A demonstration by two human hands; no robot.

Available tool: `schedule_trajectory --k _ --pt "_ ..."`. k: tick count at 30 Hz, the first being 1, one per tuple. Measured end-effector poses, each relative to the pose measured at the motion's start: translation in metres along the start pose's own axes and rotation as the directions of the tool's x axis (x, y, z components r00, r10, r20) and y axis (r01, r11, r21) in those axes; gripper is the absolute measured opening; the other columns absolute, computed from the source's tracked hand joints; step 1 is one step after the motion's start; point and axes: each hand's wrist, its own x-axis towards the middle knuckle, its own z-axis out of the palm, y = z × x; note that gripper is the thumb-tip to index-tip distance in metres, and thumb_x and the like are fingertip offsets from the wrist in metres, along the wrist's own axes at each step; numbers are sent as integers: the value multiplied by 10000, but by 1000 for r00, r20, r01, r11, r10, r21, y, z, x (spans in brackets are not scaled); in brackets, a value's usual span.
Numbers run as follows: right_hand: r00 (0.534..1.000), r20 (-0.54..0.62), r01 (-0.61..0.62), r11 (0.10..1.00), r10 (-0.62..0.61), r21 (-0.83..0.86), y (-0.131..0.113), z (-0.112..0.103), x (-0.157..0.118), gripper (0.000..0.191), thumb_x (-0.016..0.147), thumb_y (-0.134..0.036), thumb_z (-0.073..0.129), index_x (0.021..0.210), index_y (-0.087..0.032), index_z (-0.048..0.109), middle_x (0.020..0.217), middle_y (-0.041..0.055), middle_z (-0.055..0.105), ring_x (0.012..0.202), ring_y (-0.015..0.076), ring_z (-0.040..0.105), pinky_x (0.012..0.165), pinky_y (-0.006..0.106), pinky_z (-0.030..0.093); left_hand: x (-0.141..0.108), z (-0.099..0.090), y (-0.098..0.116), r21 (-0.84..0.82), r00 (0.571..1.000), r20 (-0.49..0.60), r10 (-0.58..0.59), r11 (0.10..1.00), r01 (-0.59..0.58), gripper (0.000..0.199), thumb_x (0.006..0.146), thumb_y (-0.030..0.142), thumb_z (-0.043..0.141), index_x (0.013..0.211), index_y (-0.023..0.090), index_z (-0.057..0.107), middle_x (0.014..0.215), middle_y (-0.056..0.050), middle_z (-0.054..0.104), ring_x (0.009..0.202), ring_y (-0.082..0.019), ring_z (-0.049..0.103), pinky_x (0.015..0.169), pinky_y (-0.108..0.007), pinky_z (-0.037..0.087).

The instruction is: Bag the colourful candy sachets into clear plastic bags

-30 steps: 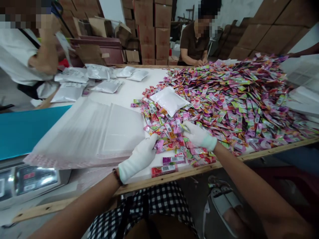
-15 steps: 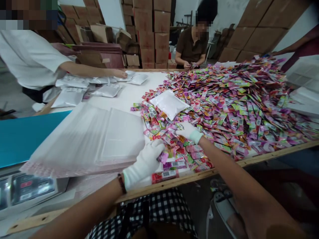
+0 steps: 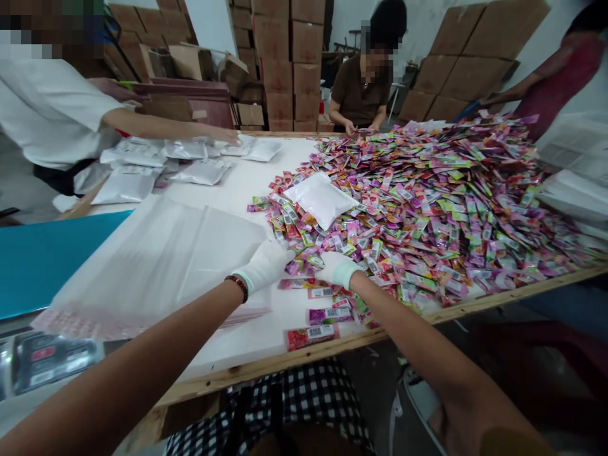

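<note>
My left hand [image 3: 270,263], in a white glove, is at the right edge of the stacked white bags, its fingers curled against a bunch of small colourful sachets [image 3: 303,263]. From the other side my right hand [image 3: 338,268], gloved too, closes on the same bunch, so the sachets lie between both hands. Its fingertips are partly hidden among them. Single sachets lie near the table edge: a red sachet [image 3: 311,336] and a purple sachet [image 3: 330,315]. A filled white bag [image 3: 321,199] rests on the sachets beyond my hands.
A big heap of sachets [image 3: 427,190] covers the table's right side. Flat white bags [image 3: 142,253] are stacked at left, beside a blue panel [image 3: 52,259]. Filled bags [image 3: 128,183] lie near a co-worker's arm [image 3: 166,126]. Another person [image 3: 363,88] sits across; a third stands at right.
My left hand has moved up and away from the table edge. My right hand has come left and nearer, bringing sachets together between them. More bare white tabletop shows near the edge.
</note>
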Motion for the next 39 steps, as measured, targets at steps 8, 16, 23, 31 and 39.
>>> schedule_trajectory --k 8,16,23,31,39 --pt "935 -201 326 933 -293 156 44 -56 -16 260 815 -294 595 1042 -173 632 917 23 697 839 179 639 744 241 446 -31 -48 14 -407 986 -15 -166 902 146 316 915 157 398 1211 171 507 926 -94 668 802 -211 648 712 -310 487" --pt "967 27 244 897 -252 -368 41 -39 1 373 802 -267 636 1169 -203 612 1132 111 683 1011 283 647 832 334 447 -7 4 44 -432 997 79 24 902 12 232 833 312 571 1010 181 645 982 -120 697 853 -258 671 751 -353 519" --pt "941 -220 149 896 -259 -418 47 -51 -21 264 799 -259 592 1033 -174 680 1185 163 629 1081 339 574 858 409 409 -21 -9 29 -286 997 -41 -65 957 51 278 901 204 407 1089 187 610 1084 -139 665 925 -267 663 791 -375 511" --pt "955 -223 202 979 -195 6 47 -43 -28 442 807 -356 624 1218 -217 543 1045 53 691 916 225 642 751 276 439 18 -15 22 -514 959 41 -279 818 260 436 876 498 534 1187 196 488 1076 -119 687 941 -258 679 793 -341 522" --pt "995 -18 93 986 -97 -139 36 -16 -9 203 768 -344 643 898 -190 661 965 105 710 895 267 666 738 303 457 36 8 34 -389 950 96 -296 868 309 288 845 267 521 1102 153 587 1069 -170 683 978 -317 680 811 -392 529"
